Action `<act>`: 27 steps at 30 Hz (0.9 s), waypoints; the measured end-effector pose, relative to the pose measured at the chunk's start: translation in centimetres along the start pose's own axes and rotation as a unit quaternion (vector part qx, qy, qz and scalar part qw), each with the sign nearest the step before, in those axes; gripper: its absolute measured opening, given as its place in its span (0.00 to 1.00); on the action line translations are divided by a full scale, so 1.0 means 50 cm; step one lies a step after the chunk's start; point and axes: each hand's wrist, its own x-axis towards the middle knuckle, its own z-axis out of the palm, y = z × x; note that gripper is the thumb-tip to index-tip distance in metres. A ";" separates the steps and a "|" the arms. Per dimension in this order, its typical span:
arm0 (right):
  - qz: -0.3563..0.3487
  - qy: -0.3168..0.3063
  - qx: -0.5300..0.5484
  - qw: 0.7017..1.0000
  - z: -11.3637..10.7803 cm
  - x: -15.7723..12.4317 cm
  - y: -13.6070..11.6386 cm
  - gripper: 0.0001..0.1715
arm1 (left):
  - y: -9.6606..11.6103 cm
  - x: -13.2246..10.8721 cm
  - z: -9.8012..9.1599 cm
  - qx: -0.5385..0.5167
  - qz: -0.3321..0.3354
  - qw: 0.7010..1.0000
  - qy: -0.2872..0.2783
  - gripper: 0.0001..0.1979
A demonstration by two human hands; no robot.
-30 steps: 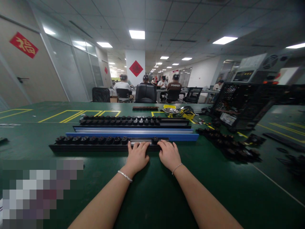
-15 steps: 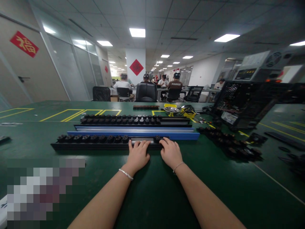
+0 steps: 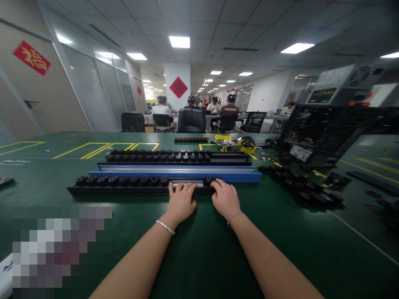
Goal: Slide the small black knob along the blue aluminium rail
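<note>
A long black rail (image 3: 102,190) lies across the green table (image 3: 199,249), with several black round parts (image 3: 124,181) seated along its left half. My left hand (image 3: 181,202) rests on the rail's near edge, fingers stretched flat over its bare silver stretch (image 3: 187,182). My right hand (image 3: 225,199) lies just to the right, fingers curled onto the rail beside a single black part (image 3: 208,180). Behind it lie a blue and silver rail (image 3: 174,171) and a second black rail (image 3: 174,158) full of parts.
A heap of loose black parts (image 3: 308,189) lies at the right. An open black computer case (image 3: 324,133) stands at the far right. A metal bowl (image 3: 223,143) and yellow items sit behind the rails. People sit at desks in the background.
Both hands stay on the near rail. The right hand and the single part beside it have shifted very slightly to the right.
</note>
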 end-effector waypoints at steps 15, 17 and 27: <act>0.035 -0.014 -0.004 0.999 -0.011 0.004 0.005 0.21 | -0.005 0.001 0.005 0.019 0.009 1.000 0.000 0.26; 0.035 -0.011 -0.003 0.999 -0.011 0.004 0.005 0.21 | -0.006 0.001 0.006 0.016 0.009 1.000 0.003 0.26; 0.059 0.009 -0.002 0.998 -0.010 0.009 0.023 0.18 | -0.006 0.001 0.007 0.014 0.010 1.000 0.009 0.26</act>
